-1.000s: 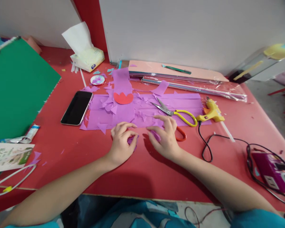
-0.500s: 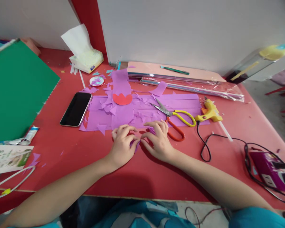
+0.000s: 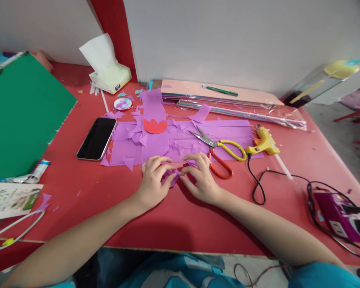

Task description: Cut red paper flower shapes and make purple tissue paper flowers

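Left hand [image 3: 153, 183]: pinching paper [image 3: 175, 176], toward tabletop's [image 3: 93, 200] near edge
Right hand [image 3: 201, 182]: we can't tell grip
Paper: likely being shaped; next needs light pinch

The phone [image 3: 97, 139] is lying screen up on the table [image 3: 87, 200]. Behind it, a white tissue [image 3: 100, 54] is projecting from the tissue box [image 3: 111, 81]. A green pen [image 3: 221, 91] is resting on a peach-coloured sheet [image 3: 186, 87]. A yellow-capped bottle [image 3: 315, 85] is occupying the table's far right corner.
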